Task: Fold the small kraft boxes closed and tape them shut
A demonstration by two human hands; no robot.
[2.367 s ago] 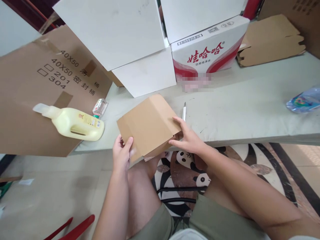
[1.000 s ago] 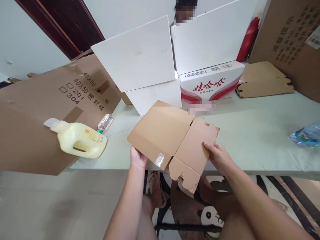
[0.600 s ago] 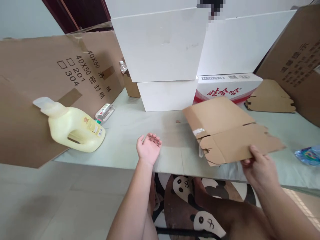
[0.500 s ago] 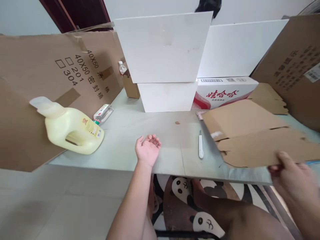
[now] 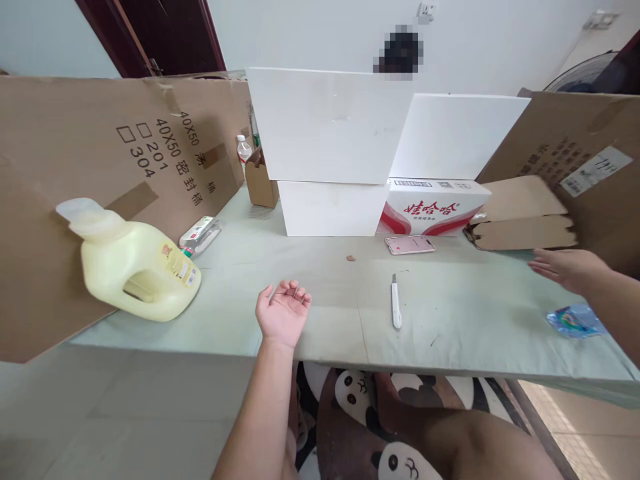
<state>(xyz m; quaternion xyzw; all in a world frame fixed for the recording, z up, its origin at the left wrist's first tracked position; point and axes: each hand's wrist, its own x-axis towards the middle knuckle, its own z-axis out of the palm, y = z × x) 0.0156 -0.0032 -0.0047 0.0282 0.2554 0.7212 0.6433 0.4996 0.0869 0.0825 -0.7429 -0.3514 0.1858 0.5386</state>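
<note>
Below centre, the left hand (image 5: 283, 313) is palm up, its grip slack, fingers parted. At far right, the right hand (image 5: 570, 270) stretches out its fingers, grip loose, near folded cardboard (image 5: 525, 233); a white knife (image 5: 395, 305) lies on the table (image 5: 480, 307) right of centre.

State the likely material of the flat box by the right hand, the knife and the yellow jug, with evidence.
Flat box: matte brown cardboard, judging by its fold and notched edge.
Knife: smooth white handle, probably plastic; grey blade, likely metal.
Yellow jug: plastic-looking; soft sheen, moulded handle.
</note>
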